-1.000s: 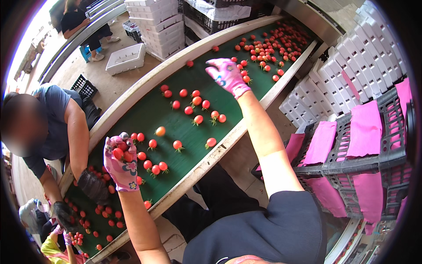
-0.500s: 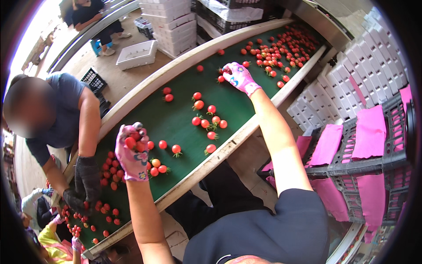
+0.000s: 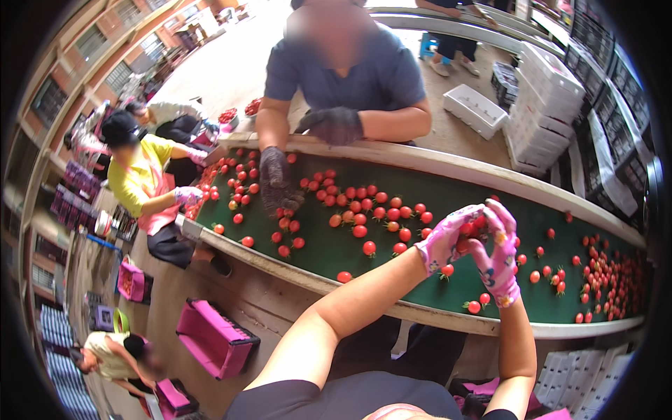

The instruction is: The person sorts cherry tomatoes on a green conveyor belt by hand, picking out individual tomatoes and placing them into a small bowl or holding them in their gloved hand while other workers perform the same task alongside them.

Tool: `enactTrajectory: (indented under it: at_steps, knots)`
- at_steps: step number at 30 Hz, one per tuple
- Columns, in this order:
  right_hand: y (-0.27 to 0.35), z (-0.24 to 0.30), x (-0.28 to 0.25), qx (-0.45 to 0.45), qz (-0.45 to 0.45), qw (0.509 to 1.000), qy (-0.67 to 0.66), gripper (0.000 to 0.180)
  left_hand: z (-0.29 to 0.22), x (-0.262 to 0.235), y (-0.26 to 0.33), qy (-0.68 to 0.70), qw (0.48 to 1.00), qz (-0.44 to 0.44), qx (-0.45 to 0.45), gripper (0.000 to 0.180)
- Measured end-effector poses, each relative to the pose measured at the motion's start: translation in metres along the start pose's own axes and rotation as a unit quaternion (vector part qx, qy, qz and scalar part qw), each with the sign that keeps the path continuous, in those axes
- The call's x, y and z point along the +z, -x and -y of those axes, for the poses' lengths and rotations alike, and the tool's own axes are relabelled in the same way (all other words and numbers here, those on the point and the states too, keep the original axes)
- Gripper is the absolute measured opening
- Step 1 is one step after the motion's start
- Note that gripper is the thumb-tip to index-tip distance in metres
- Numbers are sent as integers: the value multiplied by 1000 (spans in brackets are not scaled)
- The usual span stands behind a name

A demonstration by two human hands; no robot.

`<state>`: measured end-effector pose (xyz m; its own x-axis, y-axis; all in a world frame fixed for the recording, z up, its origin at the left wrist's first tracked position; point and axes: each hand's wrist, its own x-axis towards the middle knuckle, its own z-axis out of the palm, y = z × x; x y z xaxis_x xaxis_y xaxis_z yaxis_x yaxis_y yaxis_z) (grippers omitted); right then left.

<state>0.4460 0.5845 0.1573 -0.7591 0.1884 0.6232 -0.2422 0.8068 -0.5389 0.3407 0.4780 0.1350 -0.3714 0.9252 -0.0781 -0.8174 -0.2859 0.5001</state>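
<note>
My two hands, in pink flowered gloves, meet above the green conveyor belt [image 3: 427,178]. A handful of red cherry tomatoes [image 3: 473,228] sits between them. My left hand [image 3: 442,241] is closed round this cluster from the left. From the right, my right hand [image 3: 498,264] curls its fingers over the same cluster; the gloves hide part of it. Below and around my hands lie loose cherry tomatoes [image 3: 369,248], some with green stems. A denser mass of cherry tomatoes [image 3: 609,280] covers the belt's right end.
Across the belt stands a co-worker [image 3: 343,77], one dark-gloved hand [image 3: 278,178] among tomatoes. Another person [image 3: 150,164] in yellow works at the left end. White foam boxes [image 3: 542,105] are stacked beyond the far rail. A pink-lined crate [image 3: 213,339] rests on the floor at left.
My view has swung left. My right hand has come from the belt's upper part to my left hand, and both now close round the tomatoes. The co-worker's hands have moved apart.
</note>
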Motion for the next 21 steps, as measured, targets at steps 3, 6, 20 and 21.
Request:
enactTrajectory:
  at_steps: [3,6,20,21]
  knots:
    - [1,-9,-9,-9,-22,1000,17,50,-5,-6,6,49,997,-17,55,30]
    - [10,-43,-24,-34,8,987,158,47,-19,18,24,50,989,-43,129,29]
    - [13,-74,-56,32,58,971,230,45,-247,-118,-2,156,843,-311,410,25]
    - [13,-78,-59,32,60,971,231,45,-257,-138,-11,175,836,-315,414,30]
